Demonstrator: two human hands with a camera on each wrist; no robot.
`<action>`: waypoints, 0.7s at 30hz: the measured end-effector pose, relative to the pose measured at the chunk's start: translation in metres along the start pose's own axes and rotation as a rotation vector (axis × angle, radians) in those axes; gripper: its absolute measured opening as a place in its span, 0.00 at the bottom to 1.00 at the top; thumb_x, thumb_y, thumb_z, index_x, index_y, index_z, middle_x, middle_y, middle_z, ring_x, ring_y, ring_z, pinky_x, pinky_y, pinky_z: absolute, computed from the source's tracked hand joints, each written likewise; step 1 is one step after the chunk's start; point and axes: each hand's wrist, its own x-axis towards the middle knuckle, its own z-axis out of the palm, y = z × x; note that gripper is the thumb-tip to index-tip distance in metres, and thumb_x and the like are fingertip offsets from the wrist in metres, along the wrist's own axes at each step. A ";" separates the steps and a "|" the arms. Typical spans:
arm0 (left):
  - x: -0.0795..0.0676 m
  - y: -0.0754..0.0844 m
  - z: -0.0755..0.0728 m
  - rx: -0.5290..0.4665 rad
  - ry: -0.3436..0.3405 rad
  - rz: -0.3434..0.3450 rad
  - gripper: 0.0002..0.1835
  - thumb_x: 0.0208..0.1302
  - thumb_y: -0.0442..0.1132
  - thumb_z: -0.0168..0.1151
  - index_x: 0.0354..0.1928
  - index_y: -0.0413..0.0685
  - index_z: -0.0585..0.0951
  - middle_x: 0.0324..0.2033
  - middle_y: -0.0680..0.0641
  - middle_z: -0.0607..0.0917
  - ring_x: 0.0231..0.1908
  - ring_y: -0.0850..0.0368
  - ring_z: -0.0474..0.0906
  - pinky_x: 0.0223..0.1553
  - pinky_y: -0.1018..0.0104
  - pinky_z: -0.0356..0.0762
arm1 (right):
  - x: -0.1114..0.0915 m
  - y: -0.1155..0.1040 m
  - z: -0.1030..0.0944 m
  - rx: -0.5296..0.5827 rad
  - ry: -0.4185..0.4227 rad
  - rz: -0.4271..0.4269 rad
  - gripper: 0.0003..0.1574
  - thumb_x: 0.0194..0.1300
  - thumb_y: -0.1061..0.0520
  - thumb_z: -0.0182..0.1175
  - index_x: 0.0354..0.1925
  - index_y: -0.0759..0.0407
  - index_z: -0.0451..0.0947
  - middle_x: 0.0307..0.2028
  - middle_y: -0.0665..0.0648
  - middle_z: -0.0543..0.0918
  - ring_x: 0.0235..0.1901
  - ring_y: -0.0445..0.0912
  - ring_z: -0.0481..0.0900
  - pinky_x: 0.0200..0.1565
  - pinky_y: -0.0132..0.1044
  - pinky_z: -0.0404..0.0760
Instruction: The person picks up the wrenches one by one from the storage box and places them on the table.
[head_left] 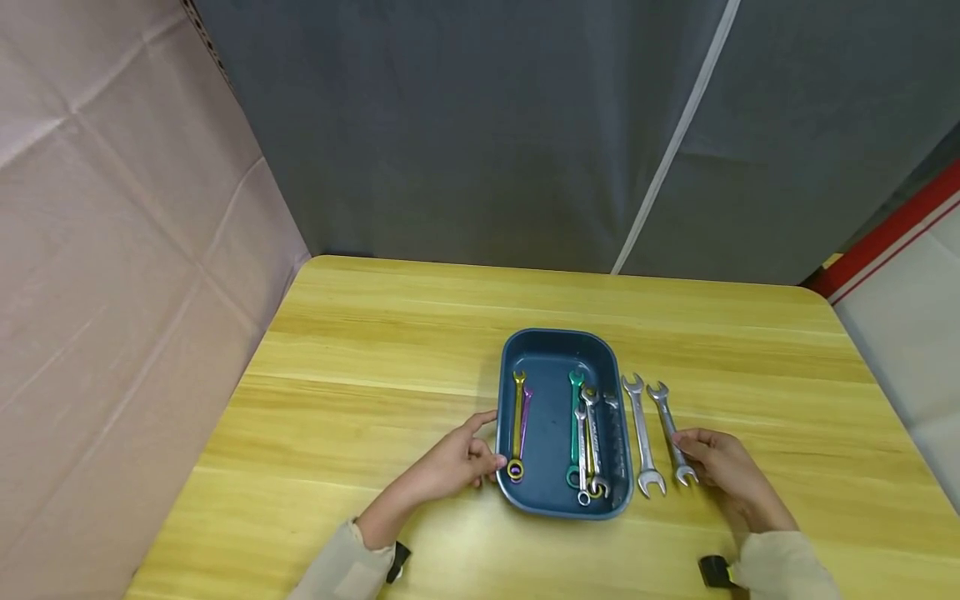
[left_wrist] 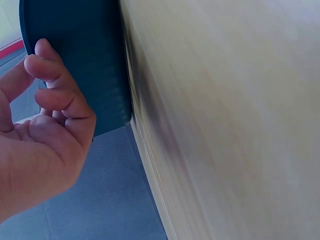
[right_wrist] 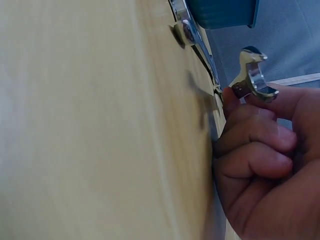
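Observation:
My left hand [head_left: 455, 457] is at the near left side of a dark blue tray [head_left: 551, 507], holding its rim with thumb and fingers. In the left wrist view its fingers [left_wrist: 52, 70] curl against the outer wall. My right hand [head_left: 723, 467] pinches a silver open-end wrench [head_left: 667, 414] by its shaft, to the right of the tray. The right wrist view shows that wrench's jaw end [right_wrist: 254, 75] standing up beyond the fingers. Another, larger silver open-end wrench [head_left: 641, 433] lies on the table between the held one and the tray.
Inside the tray, a gold wrench [head_left: 517, 417] and a purple wrench [head_left: 526, 421] lie on the left. A green wrench [head_left: 574, 433] and several silver ones, including a combination wrench [head_left: 582, 450], lie on the right. A grey curtain [head_left: 465, 142] hangs behind the wooden table [head_left: 337, 400].

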 end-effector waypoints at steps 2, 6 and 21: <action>0.000 0.000 0.000 0.000 0.000 0.002 0.38 0.68 0.36 0.58 0.74 0.39 0.52 0.26 0.39 0.82 0.21 0.57 0.72 0.26 0.67 0.76 | 0.001 0.000 0.000 -0.010 -0.001 -0.006 0.24 0.74 0.54 0.49 0.52 0.76 0.71 0.15 0.43 0.67 0.14 0.34 0.59 0.19 0.29 0.65; 0.000 0.000 0.000 0.002 0.000 -0.002 0.38 0.68 0.36 0.58 0.74 0.39 0.52 0.26 0.39 0.83 0.22 0.56 0.73 0.27 0.65 0.77 | 0.001 0.000 0.001 -0.039 0.003 0.009 0.24 0.73 0.53 0.50 0.51 0.75 0.73 0.15 0.42 0.68 0.15 0.34 0.60 0.20 0.29 0.65; 0.000 0.001 0.000 -0.002 0.003 0.002 0.37 0.68 0.34 0.58 0.73 0.39 0.52 0.25 0.42 0.83 0.22 0.55 0.72 0.26 0.64 0.76 | 0.004 -0.001 0.002 -0.153 0.009 0.008 0.20 0.71 0.53 0.53 0.44 0.72 0.76 0.24 0.45 0.74 0.24 0.36 0.69 0.28 0.29 0.71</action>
